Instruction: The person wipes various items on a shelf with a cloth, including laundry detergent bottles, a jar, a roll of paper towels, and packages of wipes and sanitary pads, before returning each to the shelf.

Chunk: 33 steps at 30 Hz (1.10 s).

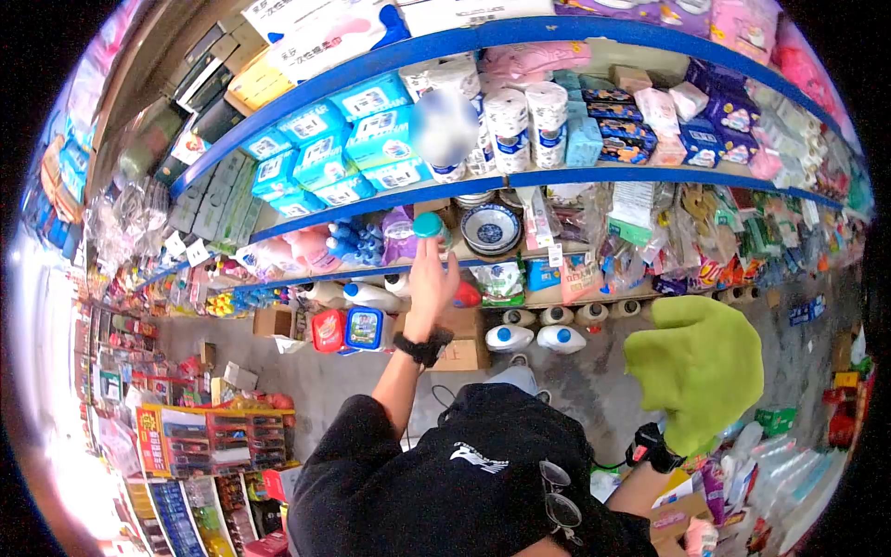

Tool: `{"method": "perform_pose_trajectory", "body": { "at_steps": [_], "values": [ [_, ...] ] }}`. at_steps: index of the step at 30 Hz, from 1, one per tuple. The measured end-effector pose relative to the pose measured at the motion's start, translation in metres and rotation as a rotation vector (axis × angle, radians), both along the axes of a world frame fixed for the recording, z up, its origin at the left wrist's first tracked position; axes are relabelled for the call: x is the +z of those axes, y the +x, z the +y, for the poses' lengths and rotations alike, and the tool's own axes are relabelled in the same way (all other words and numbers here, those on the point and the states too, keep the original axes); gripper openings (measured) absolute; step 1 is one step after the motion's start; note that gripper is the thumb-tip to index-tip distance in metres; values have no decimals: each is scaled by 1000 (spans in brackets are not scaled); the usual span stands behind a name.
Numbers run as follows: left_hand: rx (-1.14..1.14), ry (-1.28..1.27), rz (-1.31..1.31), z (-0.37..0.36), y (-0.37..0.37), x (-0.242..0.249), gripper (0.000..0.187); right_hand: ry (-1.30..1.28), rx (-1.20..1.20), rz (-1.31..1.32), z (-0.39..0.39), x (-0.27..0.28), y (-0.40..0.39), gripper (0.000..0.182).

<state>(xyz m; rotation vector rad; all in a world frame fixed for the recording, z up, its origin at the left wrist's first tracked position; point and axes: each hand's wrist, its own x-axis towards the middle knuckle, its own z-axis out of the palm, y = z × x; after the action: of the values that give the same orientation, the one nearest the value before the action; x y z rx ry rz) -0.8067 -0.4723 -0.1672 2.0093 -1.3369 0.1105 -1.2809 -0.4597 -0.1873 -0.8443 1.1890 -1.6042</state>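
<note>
My left hand [432, 281] is raised in front of the shelf, a dark band [423, 349] on its wrist. Its fingers are closed at a small container with a teal lid [428, 226], whose body is mostly hidden. Right beside it on the shelf is a stack of blue-and-white bowls [489, 228]; a purple package [399, 234] sits on the other side. A yellow-green cloth [696, 367] covers my right hand and spreads up past the wrist, where a dark watch [652, 448] shows. The cloth hides the fingers of that hand.
Blue-edged shelves [594, 176] hold tissue packs [325, 153], paper rolls [509, 130] and bagged goods [705, 223]. White bottles [561, 339], a cardboard box [461, 348] and blue and red tubs [366, 328] stand low in front. A display rack [213, 436] is at the lower left.
</note>
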Motion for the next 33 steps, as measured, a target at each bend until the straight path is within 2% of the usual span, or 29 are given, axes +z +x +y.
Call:
{"method": "perform_pose_trajectory", "body": {
  "at_steps": [1,3,9,11,13,15,19,24,27,29,31,33],
  "values": [
    [10,-5,11,-10,7,2,26,-3,0,12,-3,2,-2,58],
    [27,-195,-20,-29,19,7,32,-10,-9,37,-6,8,-2,58],
    [110,-300,38,-89,56,22,44,-34,-8,75,-26,20,28,58],
    [98,-372,103,-109,67,23,54,-31,-1,83,-32,20,44,58],
    [129,-461,168,-135,75,17,73,-23,10,82,-38,18,62,58],
    [199,-448,90,-161,87,-2,76,-21,22,80,-43,13,79,58],
    [228,-428,122,-176,85,-16,78,4,51,99,-48,13,103,58],
    [192,-579,145,-183,98,-31,78,-4,91,115,-61,13,122,58],
    [187,-610,168,-163,96,-11,78,-15,136,136,-73,18,133,58],
    [53,-736,253,-141,83,13,79,-19,174,148,-81,21,142,58],
    [-171,-712,716,-113,58,39,88,-41,238,167,-89,25,160,58],
    [-357,-673,1009,-93,40,49,91,-63,312,188,-94,30,179,58]
  ]
}}
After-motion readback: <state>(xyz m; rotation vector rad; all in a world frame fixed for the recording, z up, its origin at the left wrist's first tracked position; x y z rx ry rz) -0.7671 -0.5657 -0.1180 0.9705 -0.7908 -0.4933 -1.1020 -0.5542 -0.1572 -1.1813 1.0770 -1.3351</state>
